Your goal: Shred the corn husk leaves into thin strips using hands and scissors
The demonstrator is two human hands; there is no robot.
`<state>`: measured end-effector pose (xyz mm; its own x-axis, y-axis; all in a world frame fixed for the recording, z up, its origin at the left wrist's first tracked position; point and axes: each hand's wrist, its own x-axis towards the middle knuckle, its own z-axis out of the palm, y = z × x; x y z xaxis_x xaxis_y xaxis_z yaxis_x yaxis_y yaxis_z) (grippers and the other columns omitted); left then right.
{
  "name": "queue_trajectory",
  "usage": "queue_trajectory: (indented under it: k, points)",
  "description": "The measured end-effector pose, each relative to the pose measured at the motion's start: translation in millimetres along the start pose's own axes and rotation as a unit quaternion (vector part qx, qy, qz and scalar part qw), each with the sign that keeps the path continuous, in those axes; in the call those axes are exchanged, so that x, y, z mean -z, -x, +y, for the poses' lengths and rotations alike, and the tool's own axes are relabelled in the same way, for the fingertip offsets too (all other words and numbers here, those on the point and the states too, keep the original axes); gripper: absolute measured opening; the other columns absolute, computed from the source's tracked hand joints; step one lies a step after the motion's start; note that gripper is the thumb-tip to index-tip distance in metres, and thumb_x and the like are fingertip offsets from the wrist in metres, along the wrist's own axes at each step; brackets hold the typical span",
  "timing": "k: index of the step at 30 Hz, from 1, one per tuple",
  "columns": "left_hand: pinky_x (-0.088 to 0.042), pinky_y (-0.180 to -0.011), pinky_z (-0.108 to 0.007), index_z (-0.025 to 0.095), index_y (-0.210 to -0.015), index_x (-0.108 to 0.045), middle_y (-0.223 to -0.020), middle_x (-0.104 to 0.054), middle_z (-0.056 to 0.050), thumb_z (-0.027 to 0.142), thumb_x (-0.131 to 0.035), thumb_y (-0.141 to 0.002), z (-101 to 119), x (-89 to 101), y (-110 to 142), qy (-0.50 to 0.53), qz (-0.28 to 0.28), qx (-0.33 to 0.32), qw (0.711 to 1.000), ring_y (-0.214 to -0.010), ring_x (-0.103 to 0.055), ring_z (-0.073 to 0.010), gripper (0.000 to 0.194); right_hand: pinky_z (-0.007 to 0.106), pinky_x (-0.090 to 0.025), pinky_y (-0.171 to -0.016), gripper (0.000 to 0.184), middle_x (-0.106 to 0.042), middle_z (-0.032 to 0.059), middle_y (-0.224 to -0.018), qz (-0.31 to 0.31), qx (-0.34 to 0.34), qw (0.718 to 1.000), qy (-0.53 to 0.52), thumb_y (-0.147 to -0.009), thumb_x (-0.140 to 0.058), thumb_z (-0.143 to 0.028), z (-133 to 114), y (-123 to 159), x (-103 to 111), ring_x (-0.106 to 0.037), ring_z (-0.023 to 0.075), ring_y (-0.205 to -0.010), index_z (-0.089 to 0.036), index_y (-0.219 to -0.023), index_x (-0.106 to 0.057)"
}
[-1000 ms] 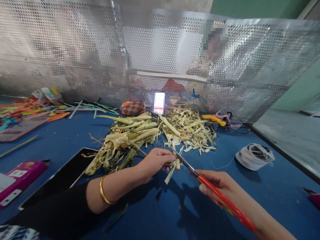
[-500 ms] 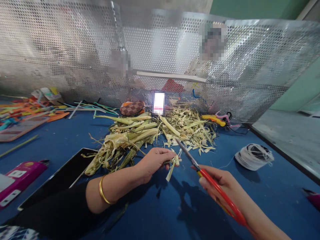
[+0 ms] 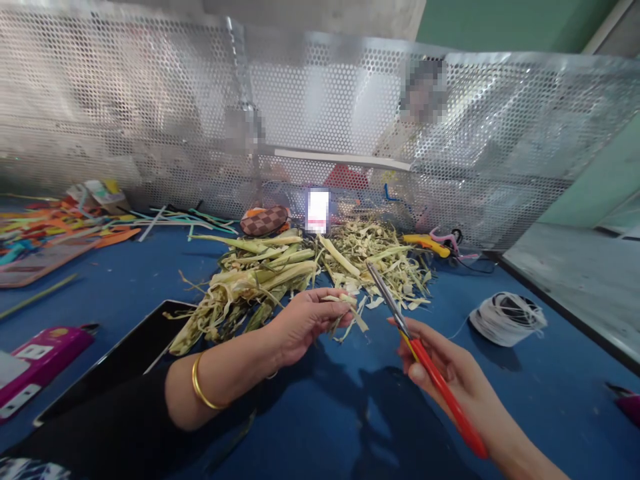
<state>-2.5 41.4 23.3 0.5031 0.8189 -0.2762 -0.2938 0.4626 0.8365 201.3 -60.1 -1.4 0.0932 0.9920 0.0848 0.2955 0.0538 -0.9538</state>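
My left hand [image 3: 313,317], with a gold bangle on its wrist, pinches a small bunch of pale dried plant strips [image 3: 359,317], whose ends stick out to the right. In my right hand [image 3: 440,360] is a pair of scissors [image 3: 447,393] with red and yellow handles. The blades point up and away and look closed, apart from the strips. Behind my left hand lies a heap of long dried stalks [image 3: 270,273]. Beyond the scissor tips spreads a pile of short cut pieces [image 3: 385,260].
A roll of white cord [image 3: 509,319] sits at right, near a yellow-handled tool [image 3: 427,244]. At left are a dark tablet [image 3: 120,360], a purple power strip [image 3: 45,363] and coloured strips [image 3: 55,220]. A checkered pouch [image 3: 265,221] and a perforated metal screen [image 3: 320,100] stand behind.
The scissors have moved slightly right, away from the strips, and their blades stand steeper. My left hand has turned a little, and the strips now point right rather than down.
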Motion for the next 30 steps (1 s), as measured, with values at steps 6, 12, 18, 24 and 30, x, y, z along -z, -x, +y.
queue_trajectory:
  k: [6, 12, 18, 24, 30]
  points:
    - [-0.046, -0.066, -0.019, 0.015, -0.077, -0.065, -0.075, -0.067, -0.002, 0.011, -0.073, -0.065, 1.5, 3.4, -4.7, 0.061, 0.045, -0.040, 0.996, -0.070, -0.062, -0.0101, 0.015, 0.024, -0.049, -0.058, 0.053, -0.059, 0.0014, -0.073, -0.034, -0.022, 0.999, 0.034, -0.064, -0.074, -0.045, -5.0, 5.9, 1.7, -0.053, 0.0139, -0.059, -0.020, -0.110, -0.067]
    - [-0.047, -0.063, -0.020, 0.016, -0.077, -0.063, -0.072, -0.065, 0.000, 0.011, -0.069, -0.070, 7.4, 3.1, -5.8, 0.131, 0.052, -0.081, 0.987, -0.066, -0.061, -0.0091, 0.010, 0.024, -0.049, -0.061, 0.046, -0.059, -0.0008, -0.069, -0.115, -0.075, 0.985, 0.102, -0.063, -0.071, -0.037, -24.3, 1.9, -3.5, -0.057, 0.0165, -0.063, -0.022, -0.106, -0.069]
    - [-0.048, -0.069, -0.022, 0.016, -0.079, -0.062, -0.079, -0.066, -0.001, 0.013, -0.072, -0.068, 7.2, 2.2, -3.7, 0.143, 0.050, -0.098, 0.984, -0.075, -0.062, -0.0109, 0.015, 0.023, -0.047, -0.062, 0.033, -0.059, -0.0011, -0.072, -0.074, -0.047, 0.982, 0.168, -0.064, -0.068, -0.034, -23.0, -1.5, -7.9, -0.053, 0.0162, -0.066, -0.022, -0.095, -0.070]
    - [-0.047, -0.065, -0.020, 0.016, -0.079, -0.062, -0.072, -0.063, 0.002, 0.013, -0.073, -0.066, 3.6, 4.4, -4.8, 0.144, 0.055, -0.091, 0.984, -0.065, -0.058, -0.0079, 0.018, 0.024, -0.049, -0.063, 0.037, -0.063, -0.0008, -0.074, -0.050, -0.025, 0.980, 0.191, -0.066, -0.068, -0.037, -20.1, -1.1, -5.3, -0.055, 0.0166, -0.066, -0.022, -0.100, -0.069]
    - [-0.048, -0.068, -0.021, 0.016, -0.079, -0.063, -0.073, -0.064, 0.001, 0.011, -0.069, -0.070, -2.3, 2.0, -4.5, 0.137, 0.050, -0.071, 0.987, -0.067, -0.061, -0.0094, 0.012, 0.023, -0.050, -0.061, 0.044, -0.065, -0.0012, -0.073, -0.034, -0.018, 0.976, 0.215, -0.066, -0.068, -0.038, -20.8, -1.8, -6.5, -0.057, 0.0162, -0.064, -0.021, -0.107, -0.068]
